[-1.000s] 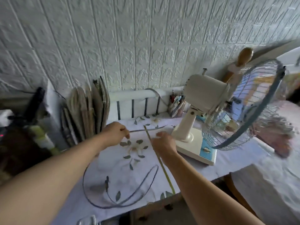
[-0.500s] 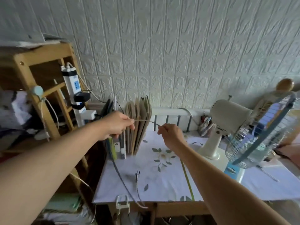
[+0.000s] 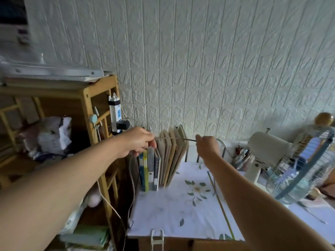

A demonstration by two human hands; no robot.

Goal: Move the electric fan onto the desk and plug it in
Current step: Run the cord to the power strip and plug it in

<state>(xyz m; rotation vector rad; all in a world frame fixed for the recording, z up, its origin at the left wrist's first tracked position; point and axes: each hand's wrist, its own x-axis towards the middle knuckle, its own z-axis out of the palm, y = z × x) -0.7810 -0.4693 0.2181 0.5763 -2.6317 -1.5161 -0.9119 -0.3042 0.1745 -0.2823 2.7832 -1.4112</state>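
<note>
White embossed wall panels back a wooden shelf (image 3: 87,98) at 9 o'clock, with a power strip (image 3: 115,113) hung on its side. Near centre, the left hand (image 3: 139,142) and right hand (image 3: 206,146) each pinch a taut cord (image 3: 174,138) above the books (image 3: 163,160). At 3 o'clock the electric fan (image 3: 282,160) stands on the cloth-covered worktop (image 3: 172,214).

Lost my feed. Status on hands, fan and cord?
Left hand and right hand both pinch cord, stretched between them. Fan on desk. Power strip beyond left hand, unplugged.
</note>
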